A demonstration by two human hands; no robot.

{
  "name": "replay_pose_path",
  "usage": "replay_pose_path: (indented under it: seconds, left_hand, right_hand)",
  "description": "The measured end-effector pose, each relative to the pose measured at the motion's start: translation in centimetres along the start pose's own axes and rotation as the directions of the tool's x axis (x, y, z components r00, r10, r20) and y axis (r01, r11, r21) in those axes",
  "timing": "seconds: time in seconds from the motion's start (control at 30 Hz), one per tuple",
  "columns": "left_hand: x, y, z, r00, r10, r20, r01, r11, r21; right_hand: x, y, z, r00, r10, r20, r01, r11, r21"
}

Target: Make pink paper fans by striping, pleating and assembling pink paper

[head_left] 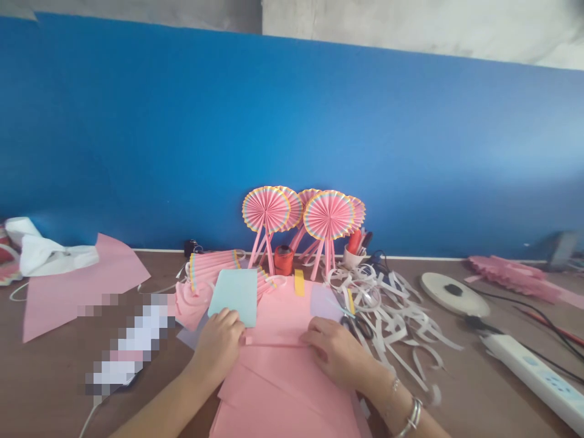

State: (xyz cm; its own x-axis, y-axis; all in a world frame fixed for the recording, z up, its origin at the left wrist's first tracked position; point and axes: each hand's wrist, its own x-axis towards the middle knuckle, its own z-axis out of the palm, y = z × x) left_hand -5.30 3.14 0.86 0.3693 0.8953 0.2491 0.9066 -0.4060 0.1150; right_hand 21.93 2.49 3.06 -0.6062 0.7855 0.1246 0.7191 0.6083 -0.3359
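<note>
Between my hands lies a narrow folded edge of pink paper point(276, 342), on top of more pink sheets point(292, 401). My left hand point(221, 337) is closed, its fingers pinching the left end of that fold. At the right end, my right hand point(335, 351) has its fingers curled in and pressed on the paper; their tips are partly hidden. A light blue card point(235, 295) lies just beyond my left hand. Past my right hand are a lilac piece of paper point(325, 302) and black-handled scissors point(362, 326).
Several round pink paper fans point(329, 216) stand against the blue panel point(292, 121). White paper strips point(401, 316) lie heaped to the right, near a round cream pad point(454, 295) and a power strip point(538, 377). A red jar point(283, 261) and pen cup point(353, 258) stand behind.
</note>
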Motion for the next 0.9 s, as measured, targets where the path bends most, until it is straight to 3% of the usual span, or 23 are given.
replay_pose_path:
  seconds: [0.1,0.17,0.27,0.37,0.63,0.8,0.9]
  left_hand:
    - [0.1,-0.3,-0.6,0.990,-0.075,-0.121,0.073,0.997,-0.020]
    - [0.1,-0.6,-0.6,0.984,-0.040,-0.174,0.029,0.998,-0.064]
    - [0.0,-1.1,0.1,0.991,0.086,-0.107,-0.101,0.985,-0.143]
    - [-0.1,-1.1,0.5,0.993,0.114,-0.041,-0.120,0.971,-0.205]
    - [0.0,0.3,-0.6,0.977,0.067,-0.204,-0.110,0.972,-0.209]
    - [-0.1,0.1,-0.3,0.961,0.127,-0.246,-0.173,0.970,-0.173]
    - [-0.2,0.4,-0.6,0.964,0.187,-0.189,-0.215,0.967,-0.139]
  right_hand:
    - [0.0,0.7,0.2,0.994,0.042,-0.105,-0.016,0.971,0.237]
    - [0.1,1.2,0.3,0.984,0.099,-0.149,-0.034,0.921,0.387]
    - [0.2,2.0,0.7,0.968,0.199,-0.152,-0.087,0.835,0.544]
    - [0.2,2.5,1.1,0.960,0.241,-0.139,-0.116,0.799,0.590]
    - [0.5,3.2,1.9,0.936,0.320,-0.147,-0.151,0.742,0.653]
    - [0.6,3.7,1.7,0.895,0.440,-0.073,-0.229,0.592,0.773]
    - [0.4,3.5,1.1,0.834,0.552,0.011,-0.287,0.417,0.863]
